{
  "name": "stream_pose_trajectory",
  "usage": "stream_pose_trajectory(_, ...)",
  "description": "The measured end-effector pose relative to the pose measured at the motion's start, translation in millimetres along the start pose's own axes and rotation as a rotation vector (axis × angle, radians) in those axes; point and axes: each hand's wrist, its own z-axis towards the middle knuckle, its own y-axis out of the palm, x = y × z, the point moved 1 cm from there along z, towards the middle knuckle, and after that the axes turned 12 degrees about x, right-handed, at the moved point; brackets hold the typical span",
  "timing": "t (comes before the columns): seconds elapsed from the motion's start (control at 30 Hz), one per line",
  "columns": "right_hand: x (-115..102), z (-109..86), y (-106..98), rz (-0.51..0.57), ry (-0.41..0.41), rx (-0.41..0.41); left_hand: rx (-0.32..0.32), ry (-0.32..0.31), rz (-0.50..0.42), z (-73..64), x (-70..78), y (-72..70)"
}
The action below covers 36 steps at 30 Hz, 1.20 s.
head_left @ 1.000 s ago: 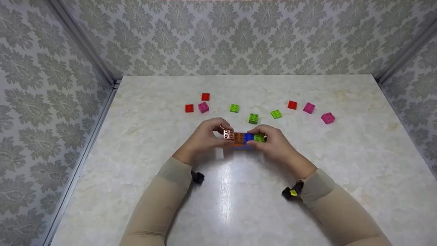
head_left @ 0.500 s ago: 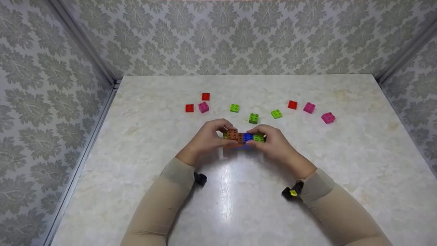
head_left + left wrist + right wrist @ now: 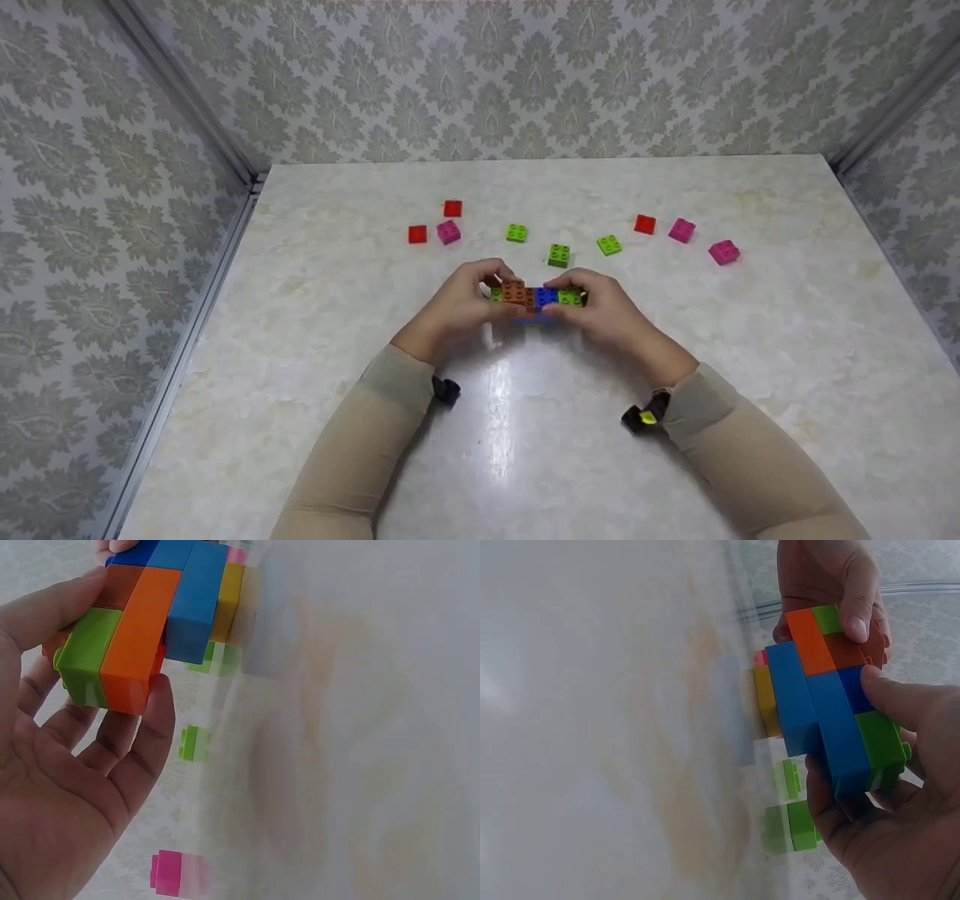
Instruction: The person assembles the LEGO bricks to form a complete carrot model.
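Observation:
A stack of toy building bricks [image 3: 795, 697] stands on the table between both hands. Its layers show a yellow brick [image 3: 229, 604] at the bottom, then blue and orange bricks, then green, brown and dark blue ones. On top, near the left end, sits a brown brick [image 3: 514, 290], overlapping a green brick [image 3: 94, 656] and another brown one. My left hand [image 3: 461, 300] pinches this top brown brick between thumb and fingers. With thumb and fingers, my right hand [image 3: 600, 307] grips the stack's right end by the dark blue brick [image 3: 853, 688] and green brick [image 3: 883, 746].
Behind the stack lie loose bricks on the pale table [image 3: 300, 375]: several red, pink and green ones, including a green brick [image 3: 559, 255] closest to the hands. A pink brick [image 3: 724, 252] lies farthest right. Patterned walls [image 3: 487, 82] border the table's back and sides.
My left hand has shifted the top brown brick slightly right from the stack's left end, baring part of the green brick, and it now sits lower. My right hand stays on the stack.

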Motion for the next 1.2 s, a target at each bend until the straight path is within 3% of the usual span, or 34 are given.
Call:
stream_pose_trajectory(0.3,11.7,8.8,-3.0,0.089,0.048,-0.032,-0.001,-0.065,0.041,-0.5,0.8,-2.1)
stream_pose_trajectory(0.43,21.3,16.4,-12.1,0.176,0.164,0.057,-0.005,-0.077,0.046,0.1,0.6,-2.4)
stream_pose_trajectory(0.53,29.7,21.5,-23.5,0.238,0.243,0.211,-0.008,-0.083,0.047,0.4,0.7,-2.4)
stream_pose_trajectory(0.6,38.2,24.1,-33.7,0.228,0.244,0.346,-0.009,-0.091,0.043,0.6,0.6,-2.2)
stream_pose_trajectory(0.8,71.7,24.5,-75.0,0.073,0.130,0.803,-0.011,-0.073,0.033,0.3,0.0,-1.4)
stream_pose_trajectory(0.87,81.4,23.1,-90.0,0.013,0.122,0.923,-0.012,-0.058,0.039,0.2,-0.2,-1.3)
stream_pose_trajectory(0.93,89.2,21.6,-104.1,-0.063,0.184,0.995,-0.013,-0.053,0.039,-0.1,-0.4,-1.4)
stream_pose_trajectory(1.03,98.7,19.9,-121.7,-0.196,0.374,1.000,-0.014,-0.056,0.036,-0.3,-1.0,-1.9)
stream_pose_trajectory(1.13,105.5,18.6,-132.4,-0.307,0.556,0.912,-0.018,-0.059,0.030,-0.4,-1.3,-2.4)
stream_pose_trajectory(1.2,108.8,17.9,-136.2,-0.355,0.613,0.853,-0.022,-0.061,0.027,-0.3,-1.5,-2.5)
